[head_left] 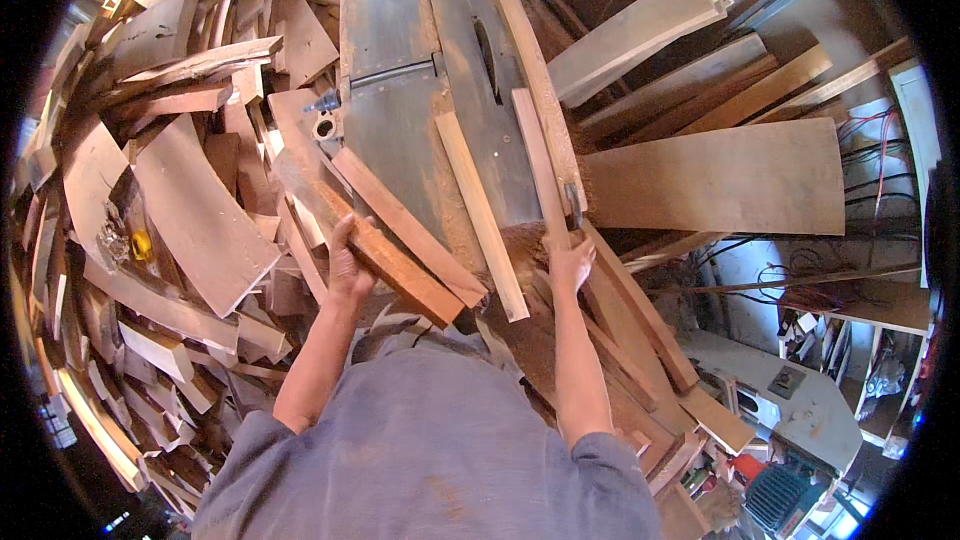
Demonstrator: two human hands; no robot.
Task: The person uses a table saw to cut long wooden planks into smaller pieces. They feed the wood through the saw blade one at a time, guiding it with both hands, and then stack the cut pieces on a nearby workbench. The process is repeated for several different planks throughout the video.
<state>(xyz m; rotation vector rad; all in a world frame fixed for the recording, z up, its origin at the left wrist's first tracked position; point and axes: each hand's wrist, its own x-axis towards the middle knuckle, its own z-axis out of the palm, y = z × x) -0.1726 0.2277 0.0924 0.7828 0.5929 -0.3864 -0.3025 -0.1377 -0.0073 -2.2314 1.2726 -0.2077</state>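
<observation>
My left hand is closed on the side of a thick, rough-edged wooden board that slants across the near left corner of a metal machine table. My right hand grips the near end of a narrow wooden strip, which lies along a wooden fence on the table's right side. A dark, narrow saw blade stands up from a slot just left of that fence. Between my hands rest a pale wooden strip and a reddish wooden strip, both jutting toward me.
Boards and offcuts are heaped on the left. Stacked planks and a wide board fill the right. Sawdust lies on the table. A green motor and a grey machine stand at lower right, with loose cables above them.
</observation>
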